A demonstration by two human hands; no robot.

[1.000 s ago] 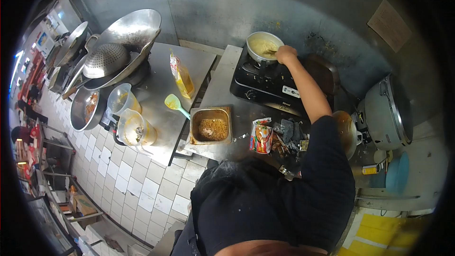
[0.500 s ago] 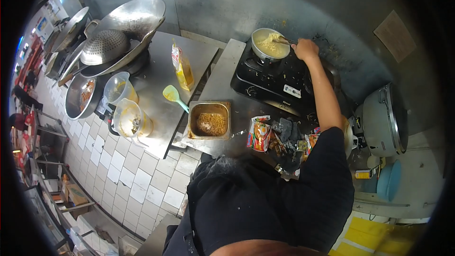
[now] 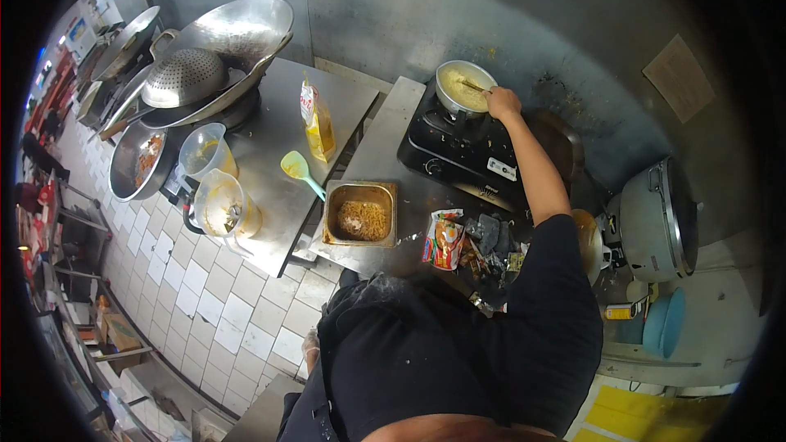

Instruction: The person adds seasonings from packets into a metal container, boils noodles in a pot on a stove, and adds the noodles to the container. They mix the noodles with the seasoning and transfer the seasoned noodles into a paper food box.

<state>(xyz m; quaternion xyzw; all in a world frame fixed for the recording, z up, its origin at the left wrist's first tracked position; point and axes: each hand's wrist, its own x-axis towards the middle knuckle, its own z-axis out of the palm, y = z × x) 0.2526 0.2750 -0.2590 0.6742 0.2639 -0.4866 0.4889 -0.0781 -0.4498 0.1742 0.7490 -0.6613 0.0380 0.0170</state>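
Observation:
My right hand (image 3: 503,104) is closed around a thin, stick-like utensil (image 3: 472,85), perhaps chopsticks or a fork. Its tip is down in yellow noodles (image 3: 461,94) in pale liquid. They fill a small light-coloured pot (image 3: 441,90) standing on a black gas stove (image 3: 434,143). Low by my side, my left hand (image 3: 311,349) shows only in part, seemingly in a clear glove; its fingers are too hidden to read.
A steel pan (image 3: 330,233) of brown crumbly food stands at the counter's front, beside a green spatula (image 3: 301,170). Opened packets (image 3: 444,241) lie before the stove. Plastic jugs (image 3: 214,155), a wok (image 3: 254,20) and a yellow-filled bag (image 3: 319,127) stand left; a large pot (image 3: 651,225) stands right.
My right hand has moved slightly left and down, lowering the utensil. Noodles that were raised on it are back in the pot. My left hand has come partly into view at my side.

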